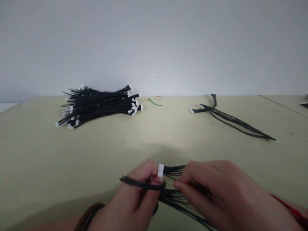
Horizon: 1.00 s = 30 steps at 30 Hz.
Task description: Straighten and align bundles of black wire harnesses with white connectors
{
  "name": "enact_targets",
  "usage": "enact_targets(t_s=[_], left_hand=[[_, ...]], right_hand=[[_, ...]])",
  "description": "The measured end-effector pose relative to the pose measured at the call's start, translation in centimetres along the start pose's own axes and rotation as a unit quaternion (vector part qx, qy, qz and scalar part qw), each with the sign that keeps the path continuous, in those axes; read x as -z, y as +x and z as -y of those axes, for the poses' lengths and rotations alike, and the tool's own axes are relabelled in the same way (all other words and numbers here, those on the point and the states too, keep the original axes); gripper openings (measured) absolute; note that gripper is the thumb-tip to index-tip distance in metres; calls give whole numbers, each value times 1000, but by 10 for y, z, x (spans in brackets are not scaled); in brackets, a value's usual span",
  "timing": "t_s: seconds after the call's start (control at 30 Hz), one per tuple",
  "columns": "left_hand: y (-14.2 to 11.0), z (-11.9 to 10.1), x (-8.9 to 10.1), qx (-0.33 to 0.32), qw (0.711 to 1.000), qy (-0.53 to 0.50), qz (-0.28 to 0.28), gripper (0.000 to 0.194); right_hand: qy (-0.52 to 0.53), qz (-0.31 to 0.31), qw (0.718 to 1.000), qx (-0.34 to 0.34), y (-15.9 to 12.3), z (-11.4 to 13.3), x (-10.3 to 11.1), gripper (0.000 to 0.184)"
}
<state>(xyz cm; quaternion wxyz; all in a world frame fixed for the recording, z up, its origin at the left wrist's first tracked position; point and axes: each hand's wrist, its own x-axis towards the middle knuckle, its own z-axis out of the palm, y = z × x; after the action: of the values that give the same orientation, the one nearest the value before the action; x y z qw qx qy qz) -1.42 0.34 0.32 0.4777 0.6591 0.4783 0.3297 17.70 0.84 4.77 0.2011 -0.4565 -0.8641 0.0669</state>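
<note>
A white connector (160,171) with several black wires running out to its right is pinched between the thumb and index finger of my left hand (137,189). A black wire bundle (141,184) loops across the left thumb, and more black wires trail down to the lower right. My right hand (214,189) is closed just right of the connector, with thumb and index finger pinching a thin black wire (171,177) from it. The wires' far ends are hidden behind the right hand or out of view.
On the back left of the pale yellow table (96,147) lies a large pile of black wire harnesses (101,102) with white connectors. A few loose harnesses (231,118) lie at the back right. Between them are a green strip (155,102) and a yellow rubber band (158,97). A pale wall (154,48) stands behind.
</note>
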Motion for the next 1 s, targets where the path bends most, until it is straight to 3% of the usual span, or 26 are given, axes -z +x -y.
enact_targets(t_s=[0.23,0.4,0.63,0.87,1.0], left_hand=[[0,4,1,-37,998,50,0,17],[0,3,0,-8,999,32,9,17],[1,-2,-1,-75,996,45,-13,14],[0,-5,1,-67,996,64,11,15],[5,-5,1,-27,998,42,24,17]], right_hand=[[-12,2,999,32,0,0,-2,17],[-12,-29,996,87,-1,-3,-2,22],[1,-9,990,140,0,-1,5,40],[-12,-2,989,149,1,2,4,44],[-29,-7,990,136,4,1,0,38]])
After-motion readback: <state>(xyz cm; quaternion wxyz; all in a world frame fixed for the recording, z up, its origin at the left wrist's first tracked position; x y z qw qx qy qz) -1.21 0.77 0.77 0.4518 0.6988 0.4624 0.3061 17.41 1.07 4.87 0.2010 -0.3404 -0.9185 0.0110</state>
